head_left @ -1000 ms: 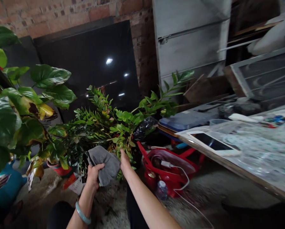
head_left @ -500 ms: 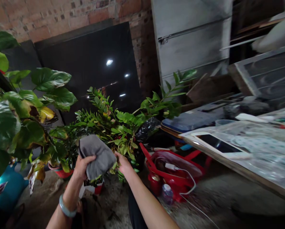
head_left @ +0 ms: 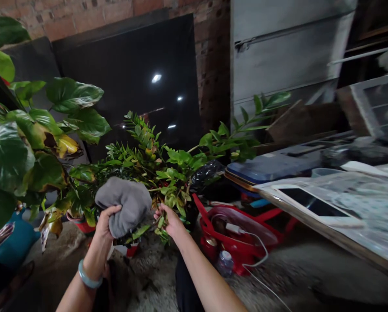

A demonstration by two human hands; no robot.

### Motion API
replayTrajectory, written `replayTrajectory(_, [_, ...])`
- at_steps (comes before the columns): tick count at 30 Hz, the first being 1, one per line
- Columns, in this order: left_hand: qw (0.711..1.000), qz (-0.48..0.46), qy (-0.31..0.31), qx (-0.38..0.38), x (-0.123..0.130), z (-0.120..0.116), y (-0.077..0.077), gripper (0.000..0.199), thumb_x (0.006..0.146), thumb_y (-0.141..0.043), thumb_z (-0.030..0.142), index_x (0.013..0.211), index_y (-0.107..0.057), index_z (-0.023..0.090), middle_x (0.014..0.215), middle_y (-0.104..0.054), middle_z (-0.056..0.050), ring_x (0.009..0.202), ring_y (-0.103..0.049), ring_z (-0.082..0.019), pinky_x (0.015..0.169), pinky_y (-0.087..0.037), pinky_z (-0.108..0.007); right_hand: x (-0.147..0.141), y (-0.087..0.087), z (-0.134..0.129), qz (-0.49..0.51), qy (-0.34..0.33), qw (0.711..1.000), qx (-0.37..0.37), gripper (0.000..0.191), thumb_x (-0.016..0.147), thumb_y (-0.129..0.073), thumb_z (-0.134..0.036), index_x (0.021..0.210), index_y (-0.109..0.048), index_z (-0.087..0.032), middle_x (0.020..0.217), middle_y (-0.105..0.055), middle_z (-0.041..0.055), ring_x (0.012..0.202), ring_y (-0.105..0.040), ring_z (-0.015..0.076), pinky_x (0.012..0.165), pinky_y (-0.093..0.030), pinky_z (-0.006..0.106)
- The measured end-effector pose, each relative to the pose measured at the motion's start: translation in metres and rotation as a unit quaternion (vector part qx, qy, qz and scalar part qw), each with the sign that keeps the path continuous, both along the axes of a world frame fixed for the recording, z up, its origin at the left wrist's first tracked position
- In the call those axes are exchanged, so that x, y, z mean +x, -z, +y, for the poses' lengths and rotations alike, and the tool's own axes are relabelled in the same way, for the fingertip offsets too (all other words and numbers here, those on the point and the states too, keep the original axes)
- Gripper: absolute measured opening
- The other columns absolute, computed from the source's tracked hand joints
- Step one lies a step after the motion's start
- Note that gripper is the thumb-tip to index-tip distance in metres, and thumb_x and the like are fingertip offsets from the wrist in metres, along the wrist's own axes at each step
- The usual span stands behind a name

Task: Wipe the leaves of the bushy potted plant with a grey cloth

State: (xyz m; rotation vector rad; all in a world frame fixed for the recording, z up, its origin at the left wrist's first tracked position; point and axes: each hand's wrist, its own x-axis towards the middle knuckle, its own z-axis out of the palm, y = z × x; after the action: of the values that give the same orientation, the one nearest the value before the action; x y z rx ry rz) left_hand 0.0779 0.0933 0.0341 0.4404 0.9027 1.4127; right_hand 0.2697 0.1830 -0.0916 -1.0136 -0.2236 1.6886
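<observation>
Wiping's apparently being done: grey cloth (head_left: pixel 125 203) is being gripped in the left hand (head_left: pixel 104 223), leafy stem (head_left: pixel 161 222) being pinched in the right hand (head_left: pixel 173 223), left of the red basket's rim (head_left: pixel 235 248); steady support's probably being needed next.

A brick wall (head_left: pixel 89 19) rises behind black panels (head_left: pixel 125 73).

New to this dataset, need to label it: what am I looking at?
No machine here: a person works bare-handed. Every picture comes from one camera on their head, looking forward and down. The left hand, below a pale bracelet, holds a gray cloth. The right hand pinches green leaves of a plant. On the table at the right lie a white device with a dark screen and clear plastic. A red bag and a bottle stand on the floor.
</observation>
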Motion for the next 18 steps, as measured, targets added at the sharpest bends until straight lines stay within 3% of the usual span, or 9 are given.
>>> replayTrajectory(2, [0.996, 0.007, -0.045, 0.078, 0.0, 0.013, -0.018, 0.027, 0.061, -0.071, 0.004, 0.087, -0.07, 0.013, 0.076, -0.077, -0.005, 0.071, -0.073, -0.021, 0.08, -0.058, -0.033, -0.001, -0.004, -0.003, -0.009, -0.002, 1.0, -0.008, 0.018, 0.086, -0.06, -0.034, 0.075, -0.055, -0.02, 0.056, -0.065, -0.0014, 0.049, -0.064, 0.0154, 0.05, -0.048, 0.027])
replayTrajectory(4, [0.993, 0.015, -0.072, 0.098, 0.005, 0.025, -0.018, 0.027, 0.063, -0.069, 0.003, 0.088, -0.07, 0.013, 0.076, -0.077, -0.005, 0.073, -0.073, -0.021, 0.082, -0.057, -0.032, -0.002, -0.007, -0.006, -0.016, -0.004, 1.0, -0.011, 0.017, 0.087, -0.058, -0.034, 0.078, -0.056, -0.02, 0.057, -0.066, -0.0012, 0.05, -0.065, 0.0161, 0.05, -0.049, 0.028])
replayTrajectory(6, [0.997, 0.03, -0.069, 0.035, 0.011, 0.025, 0.001, 0.025, 0.064, -0.067, 0.003, 0.087, -0.069, 0.012, 0.071, -0.076, -0.006, 0.07, -0.073, -0.021, 0.081, -0.057, -0.033, -0.002, -0.009, -0.008, -0.021, 0.001, 1.0, -0.016, 0.017, 0.087, -0.058, -0.034, 0.078, -0.056, -0.02, 0.057, -0.066, -0.0014, 0.049, -0.065, 0.0162, 0.05, -0.049, 0.028])
replayTrajectory(9, [0.992, 0.059, 0.003, -0.109, 0.014, 0.003, 0.037, 0.022, 0.063, -0.066, 0.003, 0.084, -0.068, 0.008, 0.065, -0.074, -0.01, 0.067, -0.073, -0.026, 0.076, -0.058, -0.039, 0.0, -0.01, -0.009, -0.02, 0.012, 1.0, -0.019, 0.015, 0.086, -0.059, -0.032, 0.078, -0.056, -0.02, 0.055, -0.064, -0.0016, 0.045, -0.063, 0.0156, 0.047, -0.047, 0.026])
replayTrajectory(11, [0.985, 0.057, 0.061, -0.152, 0.009, -0.013, 0.042, 0.024, 0.061, -0.065, 0.003, 0.085, -0.068, 0.005, 0.066, -0.074, -0.013, 0.068, -0.073, -0.029, 0.074, -0.059, -0.041, 0.001, -0.009, -0.009, -0.018, 0.016, 1.0, -0.014, 0.015, 0.085, -0.059, -0.032, 0.077, -0.055, -0.02, 0.052, -0.063, -0.0021, 0.043, -0.061, 0.015, 0.045, -0.046, 0.025])
replayTrajectory(14, [0.994, 0.038, 0.055, -0.086, -0.001, -0.012, 0.011, 0.029, 0.062, -0.064, 0.005, 0.091, -0.069, 0.005, 0.071, -0.076, -0.013, 0.068, -0.073, -0.029, 0.074, -0.059, -0.042, 0.001, -0.009, -0.01, -0.022, 0.016, 1.0, -0.01, 0.015, 0.086, -0.058, -0.031, 0.077, -0.054, -0.02, 0.051, -0.062, -0.0027, 0.042, -0.061, 0.0148, 0.044, -0.045, 0.025])
replayTrajectory(16, [0.999, 0.027, -0.011, 0.017, -0.006, 0.008, -0.019, 0.032, 0.065, -0.064, 0.004, 0.096, -0.069, 0.009, 0.076, -0.077, -0.01, 0.07, -0.073, -0.026, 0.077, -0.058, -0.038, -0.001, -0.011, -0.013, -0.027, 0.014, 0.999, -0.011, 0.014, 0.087, -0.057, -0.031, 0.079, -0.055, -0.02, 0.053, -0.064, -0.0023, 0.043, -0.062, 0.0151, 0.044, -0.045, 0.025])
replayTrajectory(18, [0.992, 0.016, -0.078, 0.093, -0.005, 0.03, -0.036, 0.035, 0.066, -0.064, 0.003, 0.099, -0.069, 0.012, 0.081, -0.078, -0.007, 0.076, -0.074, -0.022, 0.083, -0.057, -0.034, -0.003, -0.013, -0.015, -0.031, 0.014, 0.999, -0.012, 0.013, 0.087, -0.057, -0.031, 0.081, -0.055, -0.02, 0.055, -0.065, -0.0018, 0.045, -0.063, 0.0155, 0.044, -0.047, 0.025])
